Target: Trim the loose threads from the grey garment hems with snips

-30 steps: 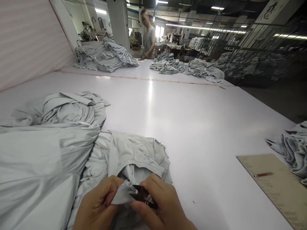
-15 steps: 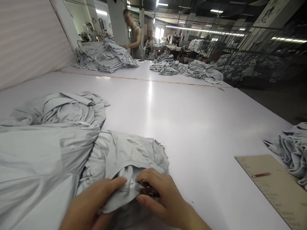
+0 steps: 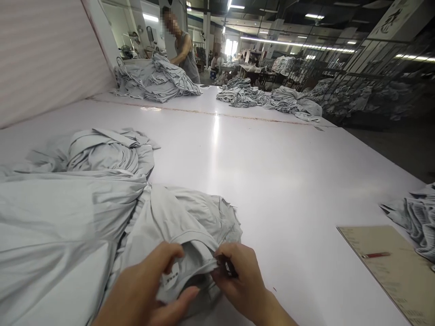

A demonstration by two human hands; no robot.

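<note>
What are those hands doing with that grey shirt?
The left hand pinches a grey shirt beside its small white label. The right hand holds small dark snips at the fabric's edge. More grey cloth is heaped on the white table. Far off, another person handles a pile.

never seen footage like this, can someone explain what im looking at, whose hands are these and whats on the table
The camera sits on a person's head and looks forward and down, so the two bare hands at the bottom are their own. The left hand pinches a light grey garment by its neckband, next to a small white label. The right hand grips a small dark tool, probably thread snips, against the same edge. All this lies on a big white table. More grey cloth is heaped at the left. At the right lies a tan board with a red pen. Another person works at a far pile.
</note>
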